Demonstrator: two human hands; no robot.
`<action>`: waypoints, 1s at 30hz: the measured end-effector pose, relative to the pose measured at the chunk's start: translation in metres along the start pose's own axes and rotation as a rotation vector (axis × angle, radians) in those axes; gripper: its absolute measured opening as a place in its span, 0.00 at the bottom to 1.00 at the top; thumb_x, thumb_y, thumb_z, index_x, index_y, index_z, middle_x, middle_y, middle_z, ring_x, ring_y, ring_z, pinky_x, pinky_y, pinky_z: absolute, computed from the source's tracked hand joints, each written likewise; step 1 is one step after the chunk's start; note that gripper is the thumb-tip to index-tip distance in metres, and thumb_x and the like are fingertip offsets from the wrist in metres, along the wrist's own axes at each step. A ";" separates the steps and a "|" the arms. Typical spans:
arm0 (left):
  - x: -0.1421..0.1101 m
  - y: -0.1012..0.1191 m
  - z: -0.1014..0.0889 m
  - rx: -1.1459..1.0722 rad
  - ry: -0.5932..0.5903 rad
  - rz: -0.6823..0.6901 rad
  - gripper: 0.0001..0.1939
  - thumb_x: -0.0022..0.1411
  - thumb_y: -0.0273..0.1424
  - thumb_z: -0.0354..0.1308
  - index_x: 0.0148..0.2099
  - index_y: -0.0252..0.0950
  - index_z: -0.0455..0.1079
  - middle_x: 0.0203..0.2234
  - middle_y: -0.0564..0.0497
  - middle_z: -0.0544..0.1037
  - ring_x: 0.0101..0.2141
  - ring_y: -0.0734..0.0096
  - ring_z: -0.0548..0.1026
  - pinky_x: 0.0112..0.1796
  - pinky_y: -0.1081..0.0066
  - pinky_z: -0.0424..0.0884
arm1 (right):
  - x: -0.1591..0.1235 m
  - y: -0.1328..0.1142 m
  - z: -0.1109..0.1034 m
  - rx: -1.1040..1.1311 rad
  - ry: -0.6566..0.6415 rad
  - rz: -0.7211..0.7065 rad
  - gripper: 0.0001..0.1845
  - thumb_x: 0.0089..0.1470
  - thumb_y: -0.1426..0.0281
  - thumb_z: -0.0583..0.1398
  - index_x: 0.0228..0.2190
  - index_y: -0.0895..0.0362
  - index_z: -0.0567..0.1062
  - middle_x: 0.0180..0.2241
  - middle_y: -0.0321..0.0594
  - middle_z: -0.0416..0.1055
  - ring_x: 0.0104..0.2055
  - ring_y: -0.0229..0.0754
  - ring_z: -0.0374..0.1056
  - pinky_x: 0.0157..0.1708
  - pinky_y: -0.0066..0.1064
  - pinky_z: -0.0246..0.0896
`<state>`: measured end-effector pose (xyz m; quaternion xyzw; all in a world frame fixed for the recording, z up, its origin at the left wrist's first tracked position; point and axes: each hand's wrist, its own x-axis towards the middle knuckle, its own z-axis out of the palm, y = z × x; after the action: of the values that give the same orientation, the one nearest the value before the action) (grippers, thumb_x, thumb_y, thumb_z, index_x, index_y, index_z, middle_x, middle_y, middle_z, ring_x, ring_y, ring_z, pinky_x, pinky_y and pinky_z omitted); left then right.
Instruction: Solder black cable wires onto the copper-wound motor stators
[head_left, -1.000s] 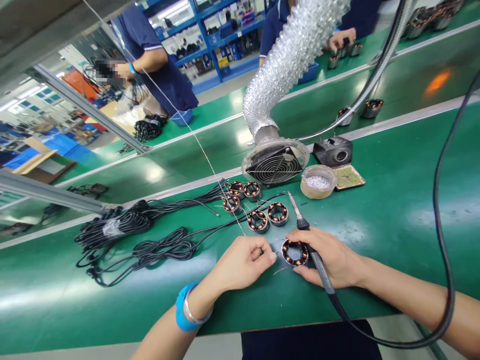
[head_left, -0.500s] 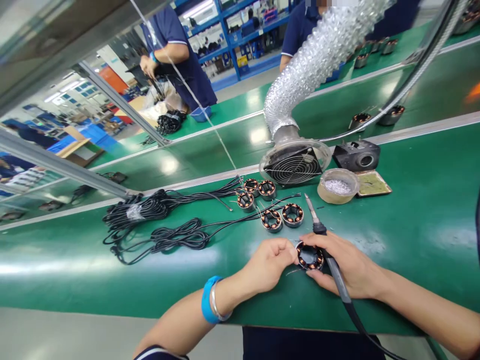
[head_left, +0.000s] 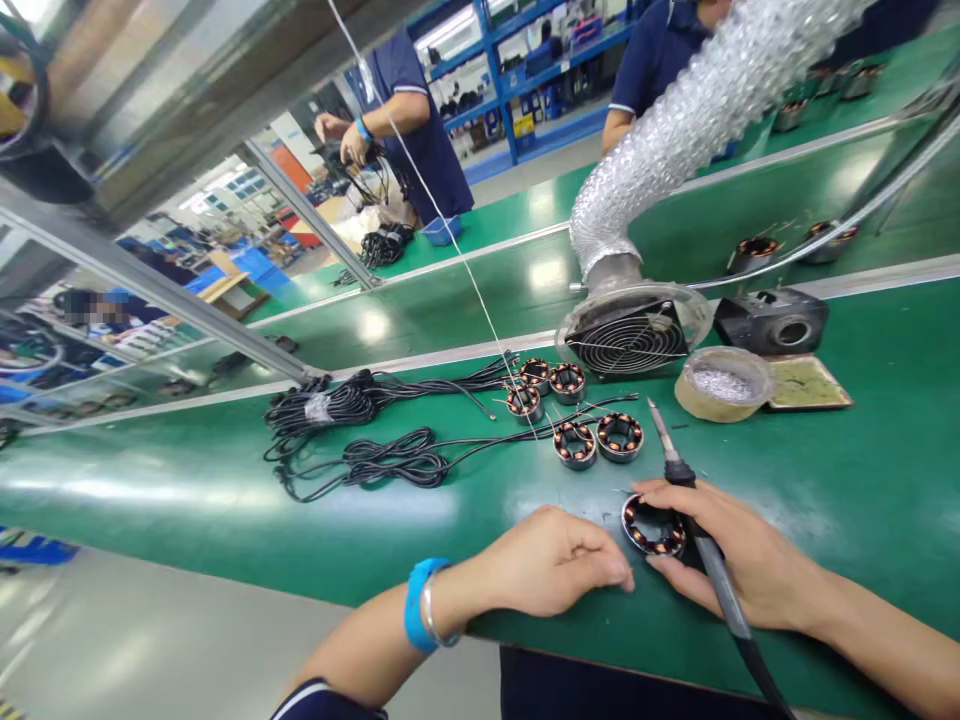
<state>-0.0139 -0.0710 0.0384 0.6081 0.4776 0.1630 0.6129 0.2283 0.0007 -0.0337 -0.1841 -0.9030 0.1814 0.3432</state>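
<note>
Metal-rimmed ring (head_left: 658, 547), glossy tabletop (head_left: 202, 530), foil duct (head_left: 660, 165)

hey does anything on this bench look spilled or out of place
Slightly: a dark scrap lies loose on the bench beside the tip of the iron, like stray litter. No spill or damage is evident.

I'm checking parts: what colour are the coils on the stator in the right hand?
The stator coils are copper-orange, in the head view.
</note>
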 end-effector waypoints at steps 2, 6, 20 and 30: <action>-0.002 0.010 -0.024 0.227 -0.024 0.045 0.16 0.68 0.36 0.51 0.40 0.32 0.78 0.31 0.52 0.78 0.30 0.79 0.71 0.33 0.79 0.63 | 0.002 0.003 -0.003 -0.003 0.010 0.006 0.23 0.55 0.72 0.58 0.53 0.61 0.64 0.46 0.48 0.73 0.49 0.44 0.71 0.49 0.32 0.71; 0.022 0.022 -0.067 0.845 0.471 -0.137 0.19 0.72 0.36 0.44 0.45 0.38 0.77 0.36 0.50 0.80 0.37 0.67 0.76 0.38 0.72 0.66 | 0.005 0.011 -0.010 -0.024 0.036 0.021 0.24 0.52 0.72 0.58 0.52 0.61 0.65 0.45 0.47 0.72 0.46 0.44 0.71 0.46 0.34 0.71; 0.079 0.020 -0.076 1.369 0.221 -0.318 0.16 0.57 0.18 0.47 0.38 0.29 0.77 0.35 0.37 0.79 0.40 0.45 0.78 0.38 0.55 0.74 | 0.008 0.014 -0.012 -0.001 0.079 0.008 0.27 0.48 0.75 0.57 0.52 0.61 0.63 0.44 0.47 0.72 0.45 0.45 0.69 0.46 0.37 0.71; 0.050 0.009 -0.070 1.363 0.405 -0.440 0.14 0.67 0.28 0.47 0.48 0.29 0.70 0.38 0.38 0.78 0.39 0.46 0.78 0.36 0.56 0.71 | 0.005 0.011 -0.013 -0.018 0.070 0.025 0.26 0.50 0.75 0.57 0.52 0.60 0.62 0.45 0.47 0.72 0.46 0.45 0.69 0.46 0.37 0.71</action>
<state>-0.0409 0.0115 0.0410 0.7017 0.6872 -0.1872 0.0184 0.2362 0.0150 -0.0264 -0.2045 -0.8898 0.1710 0.3704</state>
